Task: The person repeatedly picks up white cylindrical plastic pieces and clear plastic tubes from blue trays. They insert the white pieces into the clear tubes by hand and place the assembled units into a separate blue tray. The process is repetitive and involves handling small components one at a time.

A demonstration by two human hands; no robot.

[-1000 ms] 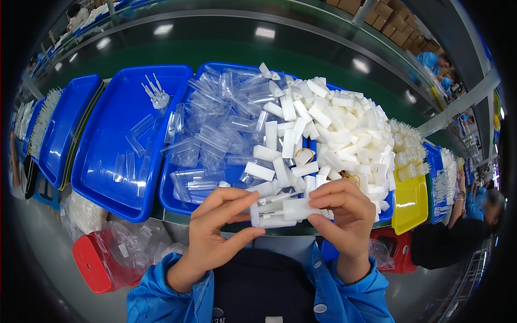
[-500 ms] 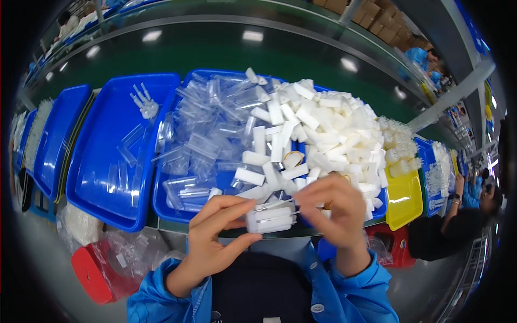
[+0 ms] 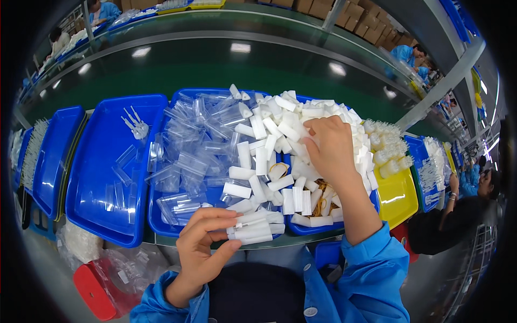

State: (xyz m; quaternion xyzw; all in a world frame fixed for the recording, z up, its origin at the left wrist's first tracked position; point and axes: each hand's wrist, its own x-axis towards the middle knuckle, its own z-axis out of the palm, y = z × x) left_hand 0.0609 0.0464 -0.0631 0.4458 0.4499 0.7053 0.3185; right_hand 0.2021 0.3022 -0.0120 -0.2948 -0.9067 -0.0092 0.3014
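Near the front edge of the table, my left hand [image 3: 200,250] is closed around one end of a pronged plastic piece with white foam blocks on its prongs [image 3: 256,228]; the foam ends point right. Over the heap of white foam blocks [image 3: 344,129], my right hand [image 3: 333,148] reaches with thumb and fingers apart, nothing plainly gripped between them. Loose clear plastic sleeves [image 3: 191,145] lie left of the foam. In the blue tray [image 3: 89,183] farther left rests a bare white pronged piece [image 3: 137,126] with a few clear sleeves.
A yellow tray [image 3: 401,200] with frosted pronged pieces [image 3: 385,145] stands on the right. Tan bands [image 3: 324,200] show among the foam. Behind the trays runs a green belt [image 3: 242,67]. A red stool [image 3: 92,290] is low left. A co-worker [image 3: 452,215] sits at the right.
My right hand has left the pronged piece and moved up and forward to the foam heap. My left hand still holds the piece, slightly lower and farther left in view.
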